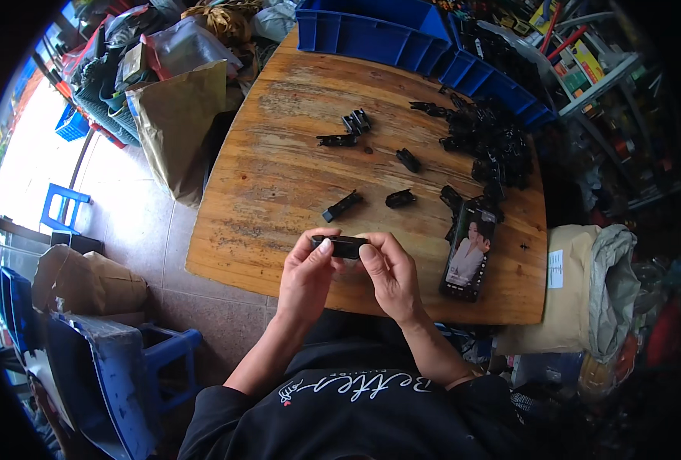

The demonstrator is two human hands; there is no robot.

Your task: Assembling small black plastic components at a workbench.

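Black pc point(346, 248), ends pinched, L hand point(307, 270), R hand point(388, 274)

Hands point(307, 274): 2. Held part point(345, 248): 1. Loose black parts point(401, 198): at least 5, plus 1 heap point(501, 146), uncountable. Phone point(468, 257): 1. Table point(271, 192): 1. Bins point(371, 44) on table: 2.

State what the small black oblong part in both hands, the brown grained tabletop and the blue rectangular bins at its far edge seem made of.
Small black oblong part: plastic or painted metal; its dark, faintly shiny surface leaves this open.
Brown grained tabletop: apparently wood, worn, slightly glossy, showing grain and dark scuffs.
Blue rectangular bins: likely moulded plastic, smooth, with ribbed walls and even colour.
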